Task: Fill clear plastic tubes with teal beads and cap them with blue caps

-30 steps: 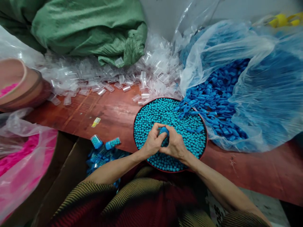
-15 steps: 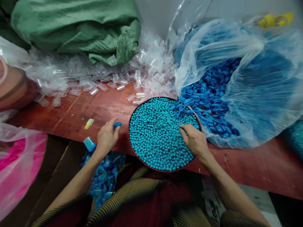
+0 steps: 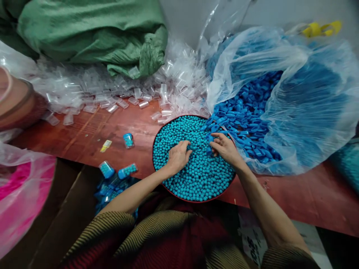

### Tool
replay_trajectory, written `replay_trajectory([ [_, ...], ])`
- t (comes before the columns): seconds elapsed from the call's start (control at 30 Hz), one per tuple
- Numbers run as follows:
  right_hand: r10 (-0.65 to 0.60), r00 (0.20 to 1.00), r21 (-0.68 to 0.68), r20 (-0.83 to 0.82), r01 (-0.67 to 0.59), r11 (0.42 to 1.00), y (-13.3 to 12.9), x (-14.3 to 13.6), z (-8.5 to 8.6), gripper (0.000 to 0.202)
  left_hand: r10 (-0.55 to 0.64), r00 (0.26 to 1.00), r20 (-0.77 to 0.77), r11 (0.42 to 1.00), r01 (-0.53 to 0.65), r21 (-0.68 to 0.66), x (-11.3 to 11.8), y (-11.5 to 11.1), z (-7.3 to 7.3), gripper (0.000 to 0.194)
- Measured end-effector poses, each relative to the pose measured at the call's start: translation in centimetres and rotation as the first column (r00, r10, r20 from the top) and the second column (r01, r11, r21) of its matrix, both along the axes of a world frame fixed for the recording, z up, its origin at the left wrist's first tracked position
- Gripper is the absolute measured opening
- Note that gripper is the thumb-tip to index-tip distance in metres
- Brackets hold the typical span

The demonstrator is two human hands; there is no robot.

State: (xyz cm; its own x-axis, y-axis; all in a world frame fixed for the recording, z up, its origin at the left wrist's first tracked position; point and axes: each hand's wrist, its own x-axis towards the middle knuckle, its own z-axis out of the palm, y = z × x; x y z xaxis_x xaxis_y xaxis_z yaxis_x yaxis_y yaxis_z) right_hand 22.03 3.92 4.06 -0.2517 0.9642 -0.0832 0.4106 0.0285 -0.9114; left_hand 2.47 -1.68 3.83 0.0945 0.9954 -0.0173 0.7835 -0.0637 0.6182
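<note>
My left hand (image 3: pixel 178 157) is over the round red-rimmed tray (image 3: pixel 153 160) of turquoise beads (image 3: pixel 196 183), its fingers curled down at the bead surface. What those fingers hold, if anything, is hidden. At the tray's right side my right hand (image 3: pixel 226 151) pinches a blue plastic cap (image 3: pixel 209 141) between thumb and fingers. More blue caps (image 3: pixel 244 116) spill from a clear bag onto the tray's edge. Left of the tray, a capped bead-filled vial (image 3: pixel 128 140) stands on the table, with another vial (image 3: pixel 128 170) lying at the front edge.
Clear plastic tubes (image 3: pixel 112 106) are heaped along the back beneath a green sack (image 3: pixel 92 33). The translucent bag (image 3: pixel 311 101) of blue parts fills the right. Filled vials (image 3: pixel 112 192) lie below the table edge. A pink-filled bag (image 3: pixel 25 186) and round container (image 3: pixel 19 97) are at left.
My left hand has moved right from the table onto the beads, leaving the blue-capped piece it held. Two filled vials now show on the table. My right hand has shifted up to a blue cap.
</note>
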Motion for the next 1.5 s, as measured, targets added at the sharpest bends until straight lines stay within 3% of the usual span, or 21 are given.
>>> replay_trajectory([
  [0.07,-0.1,0.974,-0.171,-0.205,0.065,0.983,0.0,-0.2,-0.2,0.045,0.004,1.0,-0.012,1.0,-0.004,-0.014,0.2,0.1,-0.1,0.023],
  [0.1,-0.15,0.963,-0.222,-0.225,0.099,0.97,0.0,-0.1,-0.3,0.045,0.005,1.0,-0.017,1.0,-0.005,-0.022,0.2,0.0,-0.1,0.022],
  [0.17,-0.188,0.978,-0.22,-0.089,0.165,0.962,-0.4,0.5,-0.3,0.041,0.003,1.0,-0.015,0.999,-0.003,-0.035,0.0,0.1,-0.2,0.02],
  [0.23,-0.161,0.959,-0.052,0.234,0.178,0.983,-1.0,1.4,0.1,0.036,-0.012,1.0,0.01,0.999,0.013,-0.04,-0.4,0.2,-0.2,0.018],
  [0.3,-0.147,0.814,0.176,0.562,0.056,0.983,-1.6,2.0,0.7,0.034,-0.032,0.998,0.044,0.998,0.035,-0.052,-0.8,0.4,-0.1,0.018],
  [0.37,-0.114,0.645,0.286,0.756,-0.168,0.943,-2.1,1.9,1.2,0.034,-0.049,0.996,0.069,0.995,0.055,-0.083,-1.1,0.6,0.0,0.02],
  [0.47,0.034,0.475,0.195,0.879,-0.425,0.884,-2.5,0.8,1.3,0.027,-0.061,0.995,0.083,0.992,0.07,-0.108,-1.1,0.7,0.1,0.021],
  [0.57,0.053,0.43,0.168,0.901,-0.459,0.873,-2.7,-0.3,0.5,0.021,-0.075,0.993,0.089,0.993,0.082,-0.082,-1.0,0.6,-0.1,0.021],
  [0.7,-0.05,0.504,0.296,0.862,-0.421,0.857,-2.9,-0.3,-0.1,0.024,-0.072,0.986,0.152,0.988,0.092,-0.128,-1.3,0.7,-0.4,0.019],
  [0.8,-0.085,0.579,0.354,0.811,-0.369,0.86,-2.8,-0.3,0.2,0.031,-0.022,0.947,0.32,0.976,0.09,-0.197,-1.8,1.1,-0.3,0.015],
  [1.0,0.022,0.662,0.269,0.749,-0.334,0.903,-2.7,-2.4,1.4,0.025,0.141,0.714,0.686,0.901,0.195,-0.387,-2.0,1.5,0.6,0.019],
  [1.13,0.099,0.747,0.311,0.658,-0.389,0.867,-3.4,-3.8,1.5,0.03,0.179,0.64,0.747,0.916,0.169,-0.365,-1.6,1.0,0.7,0.024],
  [1.27,0.223,0.884,0.36,0.41,-0.382,0.851,-4.1,-3.7,1.3,0.036,0.212,0.584,0.784,0.908,0.178,-0.378,-1.5,0.2,0.4,0.033],
  [1.33,0.239,0.934,0.298,0.265,-0.315,0.901,-4.1,-3.5,1.3,0.035,0.226,0.565,0.793,0.892,0.207,-0.402,-1.4,-0.2,0.4,0.035],
  [1.4,0.162,0.971,0.263,0.175,-0.205,0.943,-4.0,-3.5,1.2,0.031,0.222,0.561,0.798,0.889,0.22,-0.402,-1.1,-0.4,0.5,0.035],
  [1.5,0.015,0.993,0.338,0.117,-0.054,0.94,-3.9,-3.7,1.1,0.025,0.188,0.576,0.796,0.915,0.191,-0.355,-0.6,-0.6,0.6,0.04],
])
